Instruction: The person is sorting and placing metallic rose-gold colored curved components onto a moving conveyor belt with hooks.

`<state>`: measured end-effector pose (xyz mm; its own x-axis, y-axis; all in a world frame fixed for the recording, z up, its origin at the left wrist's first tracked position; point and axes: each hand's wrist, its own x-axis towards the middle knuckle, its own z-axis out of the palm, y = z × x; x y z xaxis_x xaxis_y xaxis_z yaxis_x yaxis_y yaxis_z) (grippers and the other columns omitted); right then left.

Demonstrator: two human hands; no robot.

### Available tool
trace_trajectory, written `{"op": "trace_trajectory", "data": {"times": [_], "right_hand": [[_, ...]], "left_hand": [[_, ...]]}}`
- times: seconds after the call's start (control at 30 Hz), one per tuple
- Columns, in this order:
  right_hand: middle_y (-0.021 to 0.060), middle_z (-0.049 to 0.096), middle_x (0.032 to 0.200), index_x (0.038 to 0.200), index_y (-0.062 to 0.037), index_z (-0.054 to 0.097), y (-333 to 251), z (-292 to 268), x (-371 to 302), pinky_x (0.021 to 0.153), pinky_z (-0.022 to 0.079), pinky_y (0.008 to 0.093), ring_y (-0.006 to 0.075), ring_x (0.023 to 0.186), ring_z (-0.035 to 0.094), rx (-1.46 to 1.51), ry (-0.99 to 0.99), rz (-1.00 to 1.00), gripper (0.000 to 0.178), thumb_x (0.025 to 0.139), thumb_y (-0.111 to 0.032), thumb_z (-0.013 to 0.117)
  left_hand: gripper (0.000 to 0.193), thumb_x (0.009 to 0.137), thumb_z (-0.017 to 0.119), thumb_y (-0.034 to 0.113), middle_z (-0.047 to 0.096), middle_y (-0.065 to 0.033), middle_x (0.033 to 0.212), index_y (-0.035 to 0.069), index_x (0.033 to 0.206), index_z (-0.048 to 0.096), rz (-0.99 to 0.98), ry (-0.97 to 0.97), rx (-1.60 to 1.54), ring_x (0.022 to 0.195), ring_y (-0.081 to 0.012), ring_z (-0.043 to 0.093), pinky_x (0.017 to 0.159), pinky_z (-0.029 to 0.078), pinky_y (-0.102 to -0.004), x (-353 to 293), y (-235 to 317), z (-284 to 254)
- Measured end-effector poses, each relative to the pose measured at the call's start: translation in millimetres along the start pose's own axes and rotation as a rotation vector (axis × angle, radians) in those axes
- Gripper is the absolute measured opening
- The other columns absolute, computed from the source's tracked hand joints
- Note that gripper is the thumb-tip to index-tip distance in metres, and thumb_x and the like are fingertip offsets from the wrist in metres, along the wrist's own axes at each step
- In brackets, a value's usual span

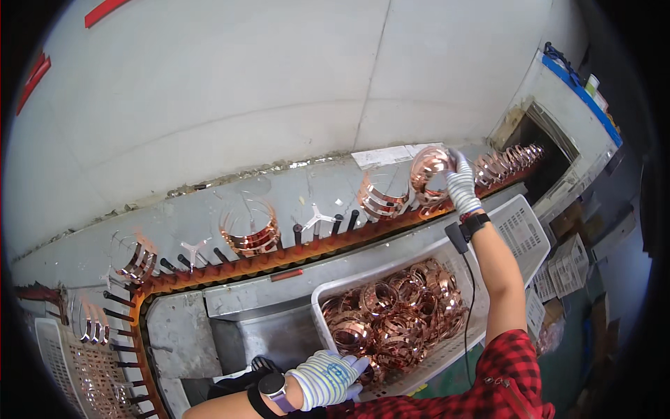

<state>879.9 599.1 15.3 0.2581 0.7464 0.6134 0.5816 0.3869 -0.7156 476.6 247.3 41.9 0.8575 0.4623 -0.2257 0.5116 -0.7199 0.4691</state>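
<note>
Right hand (460, 180) gripping shiny copper ring (427, 170), ribbed plastic crate (520, 227)

glossy copper-coloured metal rings (398, 318) fill a white perforated plastic basket (520, 230). both the left hand (328, 377) and right hand (460, 183) wear striped knitted cloth gloves. the conveyor housing (279, 202) is dull grey metal, scuffed and matt.

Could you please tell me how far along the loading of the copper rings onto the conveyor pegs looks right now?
Done: ring bundles already hang along the peg conveyor, with more near the oven opening. In hand: the right hand sets a ring bundle on a peg; the left hand reaches into the white crate. Left: a full heap of rings and several bare pegs.
</note>
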Motion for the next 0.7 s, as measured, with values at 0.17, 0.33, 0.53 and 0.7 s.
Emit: {"op": "trace_trajectory", "data": {"times": [0.17, 0.33, 0.53, 0.7], "right_hand": [[0.0098, 0.064, 0.113, 0.127, 0.0001, 0.055, -24.4, -44.0, 3.0, 0.084, 0.05, 0.0281, 0.015, 0.098, 0.061, 0.454, 0.286, 0.199, 0.035, 0.094, 0.003, 0.048], [0.0083, 0.068, 0.099, 0.12, -0.0025, 0.063, 129.1, -85.2, 24.4, 0.075, 0.054, 0.0328, 0.0191, 0.086, 0.065, 0.515, 0.685, 0.481, 0.032, 0.09, -0.013, 0.061], [0.0108, 0.066, 0.112, 0.126, -0.0061, 0.059, 172.8, -86.5, 40.3, 0.085, 0.052, 0.0385, 0.0255, 0.1, 0.064, 0.712, 0.493, 0.824, 0.049, 0.087, -0.036, 0.065], [0.0093, 0.066, 0.119, 0.129, -0.0086, 0.057, 97.6, -29.1, 27.0, 0.093, 0.048, 0.0402, 0.0285, 0.108, 0.061, 0.714, 0.163, 1.035, 0.057, 0.088, -0.048, 0.06]], "left_hand": [[0.055, 0.091, 0.058, 0.037, 0.066, -0.0178, 0.097, -0.006, 0.127, 0.053, 0.003, 0.073, -0.002, 0.083, -0.0328, 0.066, 0.072, 0.053, -0.0424, 0.1, -8.7, 8.6], [0.056, 0.092, 0.057, 0.038, 0.066, -0.0183, 0.098, -0.006, 0.126, 0.054, -0.027, 0.029, -0.01, 0.084, -0.0336, 0.065, 0.073, 0.053, -0.0426, 0.4, -11.2, -1.5], [0.056, 0.092, 0.056, 0.038, 0.066, -0.0191, 0.097, -0.008, 0.125, 0.054, 0.021, 0.084, -0.05, 0.085, -0.0342, 0.066, 0.075, 0.052, -0.0431, -2.2, -22.4, 1.3], [0.057, 0.092, 0.056, 0.039, 0.066, -0.0204, 0.096, -0.008, 0.124, 0.054, -0.053, 0.08, -0.081, 0.085, -0.0358, 0.066, 0.075, 0.053, -0.0434, -5.4, -23.3, 5.1]]}}
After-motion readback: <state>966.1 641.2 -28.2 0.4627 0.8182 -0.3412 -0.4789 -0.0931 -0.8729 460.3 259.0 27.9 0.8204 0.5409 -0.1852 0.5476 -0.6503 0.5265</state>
